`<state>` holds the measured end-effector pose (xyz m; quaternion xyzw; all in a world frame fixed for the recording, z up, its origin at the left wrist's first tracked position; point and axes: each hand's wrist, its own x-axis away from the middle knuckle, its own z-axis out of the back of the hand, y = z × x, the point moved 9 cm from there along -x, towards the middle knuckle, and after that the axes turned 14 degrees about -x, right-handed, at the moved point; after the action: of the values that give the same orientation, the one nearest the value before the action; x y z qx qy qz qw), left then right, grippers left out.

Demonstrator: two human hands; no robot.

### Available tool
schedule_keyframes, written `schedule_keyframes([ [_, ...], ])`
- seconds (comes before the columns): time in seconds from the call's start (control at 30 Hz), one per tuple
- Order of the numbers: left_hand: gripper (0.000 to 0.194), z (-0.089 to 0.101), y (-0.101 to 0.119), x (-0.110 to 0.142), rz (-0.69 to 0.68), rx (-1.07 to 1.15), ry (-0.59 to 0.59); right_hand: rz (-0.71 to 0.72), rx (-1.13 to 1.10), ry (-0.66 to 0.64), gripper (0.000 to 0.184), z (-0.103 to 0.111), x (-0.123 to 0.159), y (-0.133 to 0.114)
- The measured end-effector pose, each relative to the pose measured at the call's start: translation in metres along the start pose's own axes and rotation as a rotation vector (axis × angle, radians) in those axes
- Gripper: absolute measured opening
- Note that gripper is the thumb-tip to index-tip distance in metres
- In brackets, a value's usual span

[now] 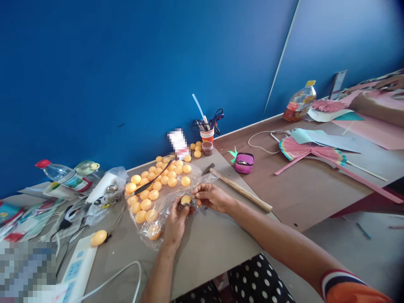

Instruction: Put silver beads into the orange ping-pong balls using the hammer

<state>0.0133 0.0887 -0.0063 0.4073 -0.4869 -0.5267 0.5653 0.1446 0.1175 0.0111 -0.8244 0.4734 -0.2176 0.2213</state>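
My left hand is closed round a small round thing with a yellow top and a dark rim. Close to its right side, my right hand is pinched at the fingertips; whatever it holds is too small to make out. Beside and beneath both hands lies a crinkled clear plastic bag. Many orange table tennis balls are spread on and around the bag, left of my hands, with a thin black strap across them. A wooden-handled hammer lies beyond my right hand.
A paper cup of pens and scissors stands by the wall, with a small brown tub. A purple pouch, pink paper fan and bottle sit right. Another person's arm is far right; a power strip lies left.
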Motion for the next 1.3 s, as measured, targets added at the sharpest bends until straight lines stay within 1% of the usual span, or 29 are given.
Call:
schedule_keyframes([
  [0.1,0.057,0.002,0.001,0.000,-0.013,-0.024,0.011,-0.017,0.067,-0.014,0.026,-0.001,0.000,0.003],
  [0.2,0.058,0.003,0.003,0.001,-0.016,-0.035,0.030,-0.009,0.178,-0.039,0.022,-0.003,0.001,0.004],
  [0.27,0.058,0.003,0.003,0.001,-0.013,-0.042,0.033,0.024,0.263,-0.038,0.017,-0.004,0.001,0.003],
  [0.37,0.058,0.001,0.005,0.002,-0.023,-0.045,0.007,0.077,0.349,-0.003,0.012,-0.004,0.001,0.001],
  [0.53,0.058,0.000,0.003,0.001,-0.033,-0.060,0.002,0.100,0.470,0.045,0.006,-0.004,0.002,0.000],
  [0.63,0.060,-0.002,0.003,0.001,-0.026,-0.026,-0.007,0.166,0.530,0.044,0.006,-0.008,0.004,-0.007],
  [0.73,0.062,-0.001,0.005,0.001,-0.035,-0.016,0.003,0.219,0.537,0.014,0.005,-0.012,0.005,-0.011],
  [0.87,0.057,0.005,0.006,0.000,-0.061,-0.076,0.055,0.181,0.491,-0.038,0.005,-0.013,0.003,-0.003],
  [1.0,0.057,0.006,0.004,-0.001,-0.063,-0.105,0.059,0.149,0.467,-0.015,0.005,-0.007,0.001,0.004],
  [1.13,0.057,0.007,0.001,-0.002,-0.051,-0.105,0.065,0.093,0.441,-0.026,0.007,-0.006,0.000,0.009],
  [1.3,0.058,0.005,0.003,0.000,-0.042,-0.137,0.063,0.045,0.481,0.012,0.002,-0.006,0.001,0.008],
])
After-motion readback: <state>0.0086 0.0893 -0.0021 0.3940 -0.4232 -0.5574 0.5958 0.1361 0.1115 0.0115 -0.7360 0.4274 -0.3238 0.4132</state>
